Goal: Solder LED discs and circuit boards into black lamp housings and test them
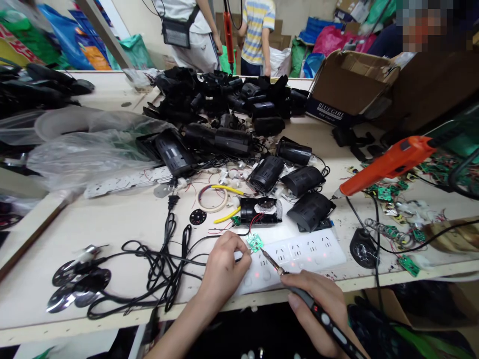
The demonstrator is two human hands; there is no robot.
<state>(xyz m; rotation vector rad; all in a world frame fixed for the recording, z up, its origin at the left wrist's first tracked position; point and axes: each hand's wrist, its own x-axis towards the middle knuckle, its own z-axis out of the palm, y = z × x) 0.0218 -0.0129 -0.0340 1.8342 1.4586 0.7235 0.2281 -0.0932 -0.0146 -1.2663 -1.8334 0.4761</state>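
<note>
My right hand [318, 304] is closed around a soldering iron [299, 293], its tip touching or just over the lower edge of a small green circuit board [255, 243]. My left hand [227, 262] is pinched at the board's left side; what its fingertips hold is hidden. The board lies at the left end of a white power strip [295, 257] with lit red lights. Red wires [255, 219] run from the board up to a black cylindrical housing [258, 210]. Yellow-handled tweezers [226, 215] lie beside a tape roll [211, 200].
Coiled black cables [166, 264] and shiny discs [93, 286] lie left. Black housings [224, 139] are piled behind. An orange electric screwdriver [387, 167] is at right, near loose green boards [409, 265] and a cardboard box [352, 85]. Two people stand beyond the table.
</note>
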